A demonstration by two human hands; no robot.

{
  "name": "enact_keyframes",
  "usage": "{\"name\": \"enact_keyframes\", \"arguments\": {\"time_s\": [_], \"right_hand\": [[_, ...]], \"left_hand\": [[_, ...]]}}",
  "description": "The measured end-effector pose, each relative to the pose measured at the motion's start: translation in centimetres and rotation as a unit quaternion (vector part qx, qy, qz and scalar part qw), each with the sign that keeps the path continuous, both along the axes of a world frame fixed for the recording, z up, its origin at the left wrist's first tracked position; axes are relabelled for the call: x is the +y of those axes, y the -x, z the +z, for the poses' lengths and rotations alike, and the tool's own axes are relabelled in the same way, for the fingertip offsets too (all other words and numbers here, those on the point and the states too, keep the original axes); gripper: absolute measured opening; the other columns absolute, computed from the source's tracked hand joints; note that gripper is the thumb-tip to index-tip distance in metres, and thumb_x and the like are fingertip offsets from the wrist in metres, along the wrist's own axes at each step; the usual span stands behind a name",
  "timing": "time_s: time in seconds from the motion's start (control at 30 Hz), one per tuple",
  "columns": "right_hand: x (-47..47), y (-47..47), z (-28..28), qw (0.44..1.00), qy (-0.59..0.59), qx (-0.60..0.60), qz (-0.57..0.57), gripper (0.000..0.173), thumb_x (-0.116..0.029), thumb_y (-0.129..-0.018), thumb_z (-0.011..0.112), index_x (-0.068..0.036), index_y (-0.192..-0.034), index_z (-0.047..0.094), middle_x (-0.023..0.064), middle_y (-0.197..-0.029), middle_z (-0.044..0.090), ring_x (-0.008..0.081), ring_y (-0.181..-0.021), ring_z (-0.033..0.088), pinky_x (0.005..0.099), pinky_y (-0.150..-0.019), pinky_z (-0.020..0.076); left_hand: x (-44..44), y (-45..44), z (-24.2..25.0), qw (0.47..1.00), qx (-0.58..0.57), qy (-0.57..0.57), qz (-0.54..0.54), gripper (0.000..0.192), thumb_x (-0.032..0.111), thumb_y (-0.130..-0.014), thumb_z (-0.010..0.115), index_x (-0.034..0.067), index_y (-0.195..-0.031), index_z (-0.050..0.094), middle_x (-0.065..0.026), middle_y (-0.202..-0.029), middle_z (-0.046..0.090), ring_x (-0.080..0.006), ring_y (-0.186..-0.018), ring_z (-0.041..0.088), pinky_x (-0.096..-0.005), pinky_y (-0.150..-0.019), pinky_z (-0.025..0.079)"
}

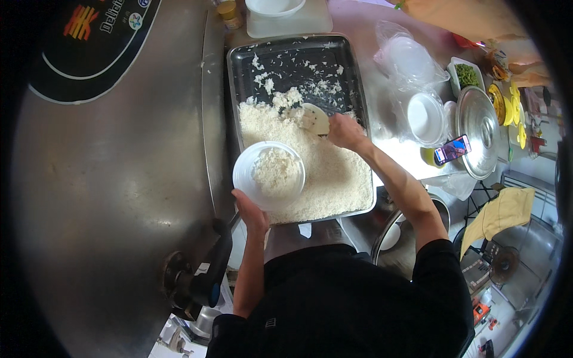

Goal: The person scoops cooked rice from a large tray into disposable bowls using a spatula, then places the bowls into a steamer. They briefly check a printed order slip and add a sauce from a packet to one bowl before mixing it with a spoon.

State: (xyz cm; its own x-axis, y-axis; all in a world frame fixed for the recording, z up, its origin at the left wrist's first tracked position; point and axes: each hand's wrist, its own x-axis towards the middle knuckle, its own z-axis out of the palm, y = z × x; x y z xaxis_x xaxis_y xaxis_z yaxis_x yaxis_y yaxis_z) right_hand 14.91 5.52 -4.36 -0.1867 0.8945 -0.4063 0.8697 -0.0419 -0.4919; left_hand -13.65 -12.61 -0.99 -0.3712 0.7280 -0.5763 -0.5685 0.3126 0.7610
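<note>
My left hand (251,214) grips a white plastic bowl (244,168) by its lower left side. A heap of cooked white rice (277,170) sits in the bowl, which is over the front left part of a dark metal tray (286,49). A thick bed of rice (340,179) covers the tray's near part, while its far part bears only scattered grains and clumps. My right hand (348,130) is closed around the handle end of a pale rice paddle (317,118). The paddle's blade rests at the edge of the rice bed, with grains on it; the handle is hidden in my fist.
A stainless steel surface (112,179) spans the left. To the right stand white bowls (425,117) in clear plastic, a metal lid (478,129), a phone (453,150) and a container of chopped greens (466,75). Another person's arm (465,18) reaches in at the upper right.
</note>
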Motion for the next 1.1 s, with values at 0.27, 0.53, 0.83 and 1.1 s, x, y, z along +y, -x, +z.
{"name": "enact_keyframes", "arguments": {"time_s": [0.27,0.53,0.83,1.1], "right_hand": [[3.3,2.6,1.3,0.997,0.003,0.067,0.041,0.026,-0.011,-0.087,0.055,-0.005,-0.107,0.07,0.0211,-0.077,0.069,0.0363,-0.085,0.071,0.0432,-0.073,0.0561],[-0.4,0.7,10.8,0.928,-0.22,-0.222,0.202,0.043,-0.008,-0.096,0.047,0.003,-0.138,0.048,0.0172,-0.098,0.068,0.0287,-0.08,0.071,0.0432,-0.061,0.0564],[-0.4,2.8,6.5,0.973,-0.152,-0.098,0.143,0.029,-0.009,-0.094,0.05,0.003,-0.12,0.056,0.0212,-0.09,0.071,0.0373,-0.08,0.072,0.0476,-0.068,0.0574],[-2.1,5.3,9.3,0.959,-0.071,-0.184,0.202,0.034,-0.005,-0.098,0.044,0.003,-0.129,0.054,0.0172,-0.091,0.07,0.0294,-0.068,0.071,0.0401,-0.06,0.0595]], "left_hand": [[0.4,0.9,-0.1,1.0,0.017,0.006,0.001,0.076,0.062,-0.104,0.027,0.003,-0.152,0.032,-0.0146,-0.151,0.043,-0.0272,-0.138,0.043,-0.0407,-0.116,0.033],[-1.6,0.4,2.4,0.999,-0.044,0.007,0.018,0.075,0.062,-0.104,0.028,0.006,-0.153,0.032,-0.0108,-0.153,0.042,-0.0272,-0.14,0.042,-0.0404,-0.116,0.034],[-2.8,-0.3,1.6,0.999,-0.039,0.009,-0.017,0.074,0.06,-0.105,0.024,0.005,-0.154,0.03,-0.0108,-0.155,0.039,-0.0271,-0.141,0.041,-0.0406,-0.117,0.033],[-2.5,-0.5,1.7,0.998,-0.054,0.033,0.004,0.069,0.058,-0.106,0.024,0.008,-0.154,0.032,-0.0084,-0.154,0.041,-0.0252,-0.14,0.043,-0.0388,-0.116,0.035]]}}
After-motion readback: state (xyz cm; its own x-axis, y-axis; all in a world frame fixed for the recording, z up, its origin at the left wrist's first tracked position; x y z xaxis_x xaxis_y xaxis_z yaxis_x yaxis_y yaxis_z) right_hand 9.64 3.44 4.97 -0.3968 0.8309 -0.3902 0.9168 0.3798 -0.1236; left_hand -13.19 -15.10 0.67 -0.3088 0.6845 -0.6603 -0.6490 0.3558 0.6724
